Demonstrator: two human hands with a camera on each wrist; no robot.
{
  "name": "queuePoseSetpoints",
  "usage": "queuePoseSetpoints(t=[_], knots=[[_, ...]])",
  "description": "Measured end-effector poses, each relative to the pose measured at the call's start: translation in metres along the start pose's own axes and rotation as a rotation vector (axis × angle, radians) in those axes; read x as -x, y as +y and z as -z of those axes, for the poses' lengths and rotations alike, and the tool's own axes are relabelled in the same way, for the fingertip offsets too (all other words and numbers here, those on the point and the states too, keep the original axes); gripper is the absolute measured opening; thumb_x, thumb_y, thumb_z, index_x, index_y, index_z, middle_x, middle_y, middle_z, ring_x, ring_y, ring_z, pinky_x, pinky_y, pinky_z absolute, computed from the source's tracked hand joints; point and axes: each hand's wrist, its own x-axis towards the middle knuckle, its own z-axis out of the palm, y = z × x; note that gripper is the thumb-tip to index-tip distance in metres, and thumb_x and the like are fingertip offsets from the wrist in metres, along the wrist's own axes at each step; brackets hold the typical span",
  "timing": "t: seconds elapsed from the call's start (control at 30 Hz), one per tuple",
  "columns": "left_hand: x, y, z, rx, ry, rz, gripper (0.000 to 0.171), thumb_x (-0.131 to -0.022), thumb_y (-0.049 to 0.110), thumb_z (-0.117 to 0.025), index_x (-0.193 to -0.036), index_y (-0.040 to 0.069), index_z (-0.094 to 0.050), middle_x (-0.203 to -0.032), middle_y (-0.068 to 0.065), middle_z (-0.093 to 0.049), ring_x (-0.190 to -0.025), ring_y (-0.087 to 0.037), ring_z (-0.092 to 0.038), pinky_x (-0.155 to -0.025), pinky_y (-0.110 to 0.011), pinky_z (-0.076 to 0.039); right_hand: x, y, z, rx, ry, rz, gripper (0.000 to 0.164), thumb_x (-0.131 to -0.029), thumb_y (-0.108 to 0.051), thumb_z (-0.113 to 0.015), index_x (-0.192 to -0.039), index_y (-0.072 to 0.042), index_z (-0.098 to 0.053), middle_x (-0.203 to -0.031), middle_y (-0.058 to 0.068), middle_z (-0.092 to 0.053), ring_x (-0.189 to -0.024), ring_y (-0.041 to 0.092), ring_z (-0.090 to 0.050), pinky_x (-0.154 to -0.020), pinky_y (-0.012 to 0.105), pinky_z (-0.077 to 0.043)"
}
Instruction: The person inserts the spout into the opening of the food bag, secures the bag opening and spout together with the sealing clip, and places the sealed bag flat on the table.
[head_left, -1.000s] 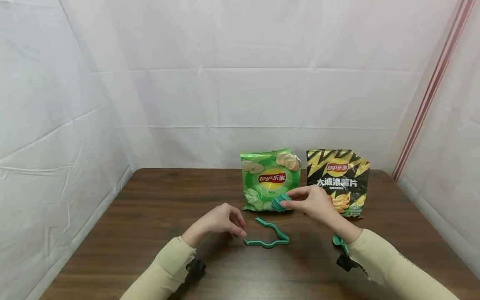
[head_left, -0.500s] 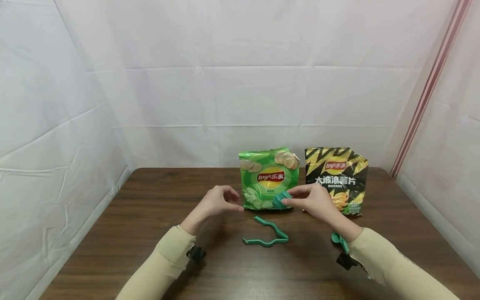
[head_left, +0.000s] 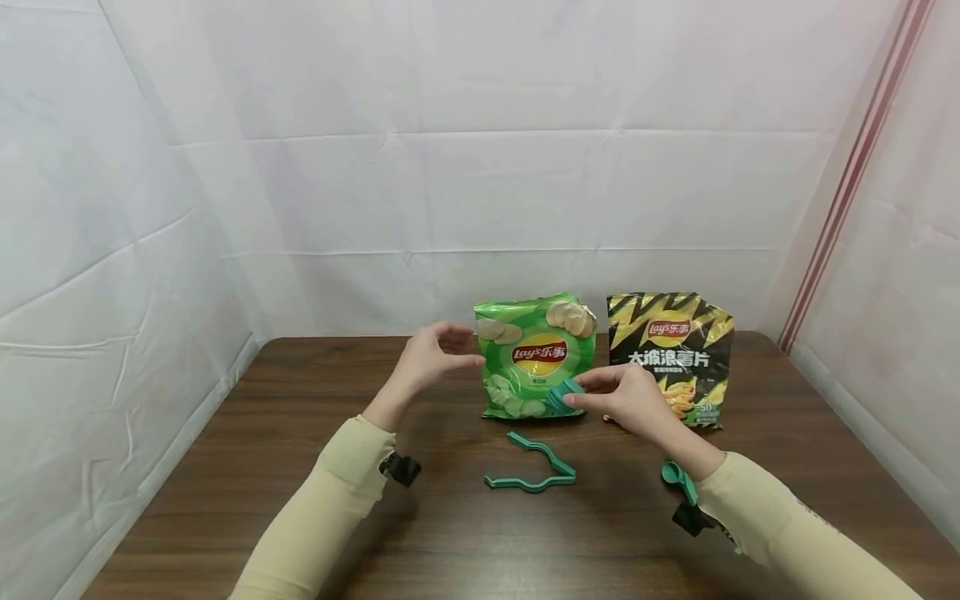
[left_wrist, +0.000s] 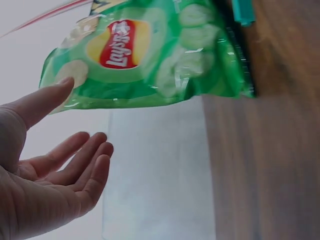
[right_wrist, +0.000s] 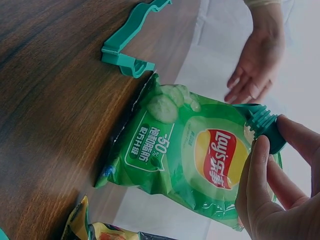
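Between thumb and fingers my right hand [head_left: 626, 400] pinches a small teal ribbed cap [right_wrist: 267, 127], held in front of the green chip bag [head_left: 536, 350]. Ridges run round the cap's side in the right wrist view. My left hand [head_left: 438, 358] holds nothing; its thumb and fingers are spread apart at the left edge of that bag. In the left wrist view, the left thumb overlaps the bag's corner while the fingers lie below its edge. A teal bag clip [head_left: 558, 477] lies unfolded on the table, in front of the green bag.
To the right of the green bag, a black and yellow chip bag [head_left: 671, 342] stands upright. A small teal piece with a round end [head_left: 675, 475] lies near the right wrist. White sheeting [head_left: 420, 192] rises behind the wooden table [head_left: 300, 400] and along its sides.
My left hand has risen away from the clip's end to the left edge of the green bag. My right hand keeps holding the ribbed cap in nearly the same place.
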Motion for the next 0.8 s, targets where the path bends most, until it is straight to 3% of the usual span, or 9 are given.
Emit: queuePoseSetpoints(t=[0.13, 0.33, 0.6, 0.8], knots=[[-0.01, 0.008, 0.004, 0.071, 0.037, -0.045, 0.052, -0.079, 0.021, -0.078, -0.124, 0.004, -0.058, -0.121, -0.016, -0.063, -0.111, -0.031, -0.061, -0.092, -0.039, -0.05, 0.0, 0.0, 0.0, 0.009, 0.006, 0.003, 0.043, -0.075, -0.04, -0.079, -0.105, -0.011, -0.073, -0.101, 0.01, -0.072, -0.08, 0.019, -0.067, -0.06, 0.033, -0.054], [-0.019, 0.018, 0.006, 0.11, 0.056, -0.06, 0.053, -0.079, 0.023, -0.078, -0.125, 0.007, -0.058, -0.12, -0.016, -0.063, -0.112, -0.03, -0.06, -0.09, -0.041, -0.051, -0.002, 0.002, 0.001, 0.036, 0.026, 0.023, 0.041, -0.075, -0.042, -0.079, -0.104, -0.013, -0.074, -0.1, 0.007, -0.072, -0.085, 0.014, -0.067, -0.071, 0.031, -0.053], [-0.022, 0.033, 0.006, 0.119, 0.048, -0.006, 0.049, -0.079, 0.027, -0.078, -0.123, 0.01, -0.061, -0.115, -0.014, -0.067, -0.108, -0.027, -0.061, -0.079, -0.039, -0.051, -0.001, 0.003, 0.004, -0.006, 0.035, 0.026, 0.041, -0.076, -0.041, -0.078, -0.105, -0.013, -0.074, -0.103, 0.009, -0.071, -0.085, 0.015, -0.067, -0.069, 0.033, -0.055], [-0.028, 0.034, 0.005, 0.089, 0.064, 0.008, 0.043, -0.077, 0.027, -0.08, -0.114, 0.009, -0.067, -0.105, -0.013, -0.07, -0.097, -0.024, -0.065, -0.066, -0.03, -0.049, 0.0, 0.003, 0.008, -0.019, 0.043, 0.029, 0.043, -0.076, -0.042, -0.078, -0.106, -0.012, -0.073, -0.103, 0.009, -0.071, -0.083, 0.014, -0.067, -0.067, 0.033, -0.055]])
